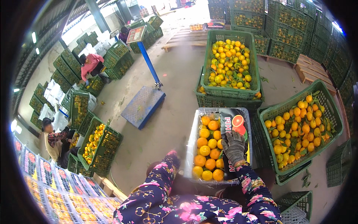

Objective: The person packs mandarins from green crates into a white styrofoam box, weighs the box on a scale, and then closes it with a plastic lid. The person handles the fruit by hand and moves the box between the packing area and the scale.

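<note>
A plastic crate of mandarins [190, 156] stands before me, its rim partly wrapped in clear film. Rows of orange fruit fill its left part, and a black printed sheet [226, 120] with a citrus picture covers the right part. My right hand [234, 146], in a grey knitted glove, lies spread flat on this sheet, palm down. The left sleeve [163, 170] reaches forward at the crate's left; the left hand itself cannot be made out, with only a blurred pinkish patch at the sleeve's end.
Green crates of mandarins stand beyond [229, 92] and at my right [302, 156]. A blue platform scale [144, 106] stands ahead left. Packed crates [64, 201] are stacked at lower left. Two people [93, 64] work among crates at left. A wooden pallet [313, 70] lies at right.
</note>
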`<state>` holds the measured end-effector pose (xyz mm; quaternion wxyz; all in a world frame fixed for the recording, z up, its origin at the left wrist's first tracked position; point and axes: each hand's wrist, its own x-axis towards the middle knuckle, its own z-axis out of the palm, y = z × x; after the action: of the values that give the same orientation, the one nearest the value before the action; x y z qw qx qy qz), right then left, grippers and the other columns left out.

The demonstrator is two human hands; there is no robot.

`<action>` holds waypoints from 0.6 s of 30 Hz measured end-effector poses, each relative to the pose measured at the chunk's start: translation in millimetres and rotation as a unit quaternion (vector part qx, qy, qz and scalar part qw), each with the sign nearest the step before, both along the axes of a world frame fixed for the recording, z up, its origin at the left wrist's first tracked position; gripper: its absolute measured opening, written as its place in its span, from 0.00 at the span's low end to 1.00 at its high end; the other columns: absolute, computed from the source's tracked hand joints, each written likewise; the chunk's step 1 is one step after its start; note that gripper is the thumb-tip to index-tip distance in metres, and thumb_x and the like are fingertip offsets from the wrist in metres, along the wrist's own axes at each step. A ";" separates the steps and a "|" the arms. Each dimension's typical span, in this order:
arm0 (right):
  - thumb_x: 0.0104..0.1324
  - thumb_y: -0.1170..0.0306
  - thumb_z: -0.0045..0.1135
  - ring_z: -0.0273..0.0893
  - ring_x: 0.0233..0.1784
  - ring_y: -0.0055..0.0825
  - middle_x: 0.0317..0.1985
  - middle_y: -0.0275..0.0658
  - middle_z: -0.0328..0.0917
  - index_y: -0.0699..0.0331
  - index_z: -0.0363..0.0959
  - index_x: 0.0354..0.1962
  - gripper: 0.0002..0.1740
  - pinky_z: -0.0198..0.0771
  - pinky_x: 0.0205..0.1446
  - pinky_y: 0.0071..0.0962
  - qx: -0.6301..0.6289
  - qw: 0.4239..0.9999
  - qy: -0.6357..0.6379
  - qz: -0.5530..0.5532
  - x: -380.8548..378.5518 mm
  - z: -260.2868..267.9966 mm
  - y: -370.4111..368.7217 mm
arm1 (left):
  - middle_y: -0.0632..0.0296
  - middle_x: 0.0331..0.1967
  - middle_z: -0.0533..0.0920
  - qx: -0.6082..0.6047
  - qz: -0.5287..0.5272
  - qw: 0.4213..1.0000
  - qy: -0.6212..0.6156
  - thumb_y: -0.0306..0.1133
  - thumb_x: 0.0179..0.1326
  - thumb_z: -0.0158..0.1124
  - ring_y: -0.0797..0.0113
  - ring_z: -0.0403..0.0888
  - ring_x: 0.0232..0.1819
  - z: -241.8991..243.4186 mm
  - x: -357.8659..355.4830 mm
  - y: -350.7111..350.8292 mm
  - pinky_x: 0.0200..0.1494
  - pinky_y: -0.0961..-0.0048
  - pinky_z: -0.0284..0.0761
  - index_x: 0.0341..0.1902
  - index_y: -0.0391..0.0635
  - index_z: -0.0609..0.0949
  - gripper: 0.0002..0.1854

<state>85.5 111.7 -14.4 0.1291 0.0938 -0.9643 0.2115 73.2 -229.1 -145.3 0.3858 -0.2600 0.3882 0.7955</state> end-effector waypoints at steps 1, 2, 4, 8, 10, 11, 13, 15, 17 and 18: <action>0.62 0.49 0.54 0.62 0.68 0.49 0.63 0.49 0.70 0.56 0.74 0.55 0.29 0.47 0.74 0.53 -0.002 1.000 0.003 -0.001 1.0 -3.1 -0.3 | 0.53 0.51 0.83 0.008 -0.005 1.000 -0.011 0.81 0.53 0.45 0.52 0.82 0.50 -1.1 1.6 -2.3 0.58 0.53 0.76 0.60 0.44 0.77 0.52; 0.62 0.49 0.54 0.62 0.68 0.49 0.63 0.49 0.70 0.56 0.74 0.55 0.29 0.47 0.74 0.53 -0.004 1.000 0.006 -0.003 -0.1 -4.8 -1.7 | 0.52 0.54 0.82 -0.021 -0.013 1.000 -0.010 0.82 0.52 0.45 0.51 0.81 0.52 -1.4 5.3 -6.3 0.60 0.53 0.75 0.62 0.41 0.75 0.54; 0.62 0.49 0.54 0.62 0.68 0.49 0.63 0.49 0.70 0.56 0.74 0.55 0.29 0.47 0.74 0.53 0.003 1.000 0.010 -0.006 1.7 -4.9 0.7 | 0.50 0.58 0.80 -0.057 -0.026 0.998 -0.013 0.83 0.51 0.45 0.51 0.81 0.54 -5.7 13.5 -2.6 0.62 0.53 0.73 0.65 0.39 0.72 0.57; 0.62 0.49 0.55 0.62 0.68 0.50 0.62 0.48 0.70 0.56 0.74 0.55 0.29 0.47 0.74 0.53 0.006 1.000 0.026 -0.009 2.5 -6.4 3.0 | 0.50 0.59 0.79 -0.047 -0.014 0.999 -0.001 0.83 0.51 0.45 0.52 0.80 0.55 -6.3 12.1 3.8 0.61 0.54 0.74 0.67 0.42 0.70 0.57; 0.62 0.49 0.55 0.62 0.68 0.49 0.62 0.48 0.70 0.56 0.74 0.54 0.29 0.47 0.74 0.53 0.004 1.000 0.020 -0.006 2.0 -8.1 4.4 | 0.49 0.59 0.78 -0.027 -0.003 1.000 0.006 0.83 0.51 0.46 0.53 0.80 0.55 -7.8 14.1 4.5 0.61 0.54 0.74 0.68 0.43 0.69 0.57; 0.62 0.49 0.55 0.62 0.68 0.49 0.62 0.48 0.70 0.56 0.74 0.54 0.28 0.47 0.74 0.53 0.003 1.000 0.017 -0.004 2.1 -8.7 4.9 | 0.49 0.60 0.78 -0.011 0.002 1.000 0.010 0.83 0.51 0.46 0.53 0.80 0.56 -8.4 13.9 4.2 0.60 0.54 0.74 0.68 0.44 0.69 0.57; 0.63 0.48 0.55 0.61 0.69 0.48 0.63 0.47 0.69 0.56 0.74 0.55 0.29 0.46 0.74 0.52 0.011 1.000 0.016 -0.010 3.5 -7.9 5.2 | 0.49 0.60 0.77 0.023 0.013 0.999 0.027 0.83 0.51 0.46 0.54 0.79 0.56 -3.1 13.4 2.6 0.60 0.54 0.74 0.69 0.45 0.68 0.56; 0.64 0.48 0.54 0.59 0.71 0.47 0.64 0.46 0.68 0.56 0.73 0.57 0.29 0.44 0.75 0.52 0.016 1.000 0.000 -0.005 4.4 -6.8 5.6 | 0.49 0.61 0.77 0.070 0.026 0.996 0.056 0.83 0.50 0.46 0.55 0.79 0.57 7.5 5.3 -1.9 0.60 0.54 0.74 0.70 0.46 0.67 0.56; 0.64 0.48 0.54 0.59 0.71 0.46 0.64 0.45 0.68 0.56 0.73 0.57 0.29 0.43 0.75 0.52 0.007 1.000 -0.007 0.002 5.8 -3.5 2.3 | 0.49 0.61 0.76 0.134 0.031 0.986 0.093 0.83 0.50 0.46 0.55 0.79 0.57 27.4 -6.0 -11.2 0.59 0.54 0.75 0.71 0.47 0.66 0.56; 0.64 0.48 0.54 0.59 0.70 0.46 0.64 0.45 0.68 0.56 0.73 0.57 0.29 0.43 0.75 0.51 0.002 1.000 -0.008 0.004 5.2 -0.6 3.0 | 0.49 0.62 0.76 0.175 0.026 0.978 0.112 0.83 0.50 0.47 0.56 0.79 0.57 43.2 -12.9 -15.1 0.59 0.54 0.75 0.71 0.48 0.66 0.56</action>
<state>90.7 114.7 -15.0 0.1202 0.0960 -0.9654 0.2106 60.3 -244.2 -102.0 0.3586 -0.1077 0.2772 0.8849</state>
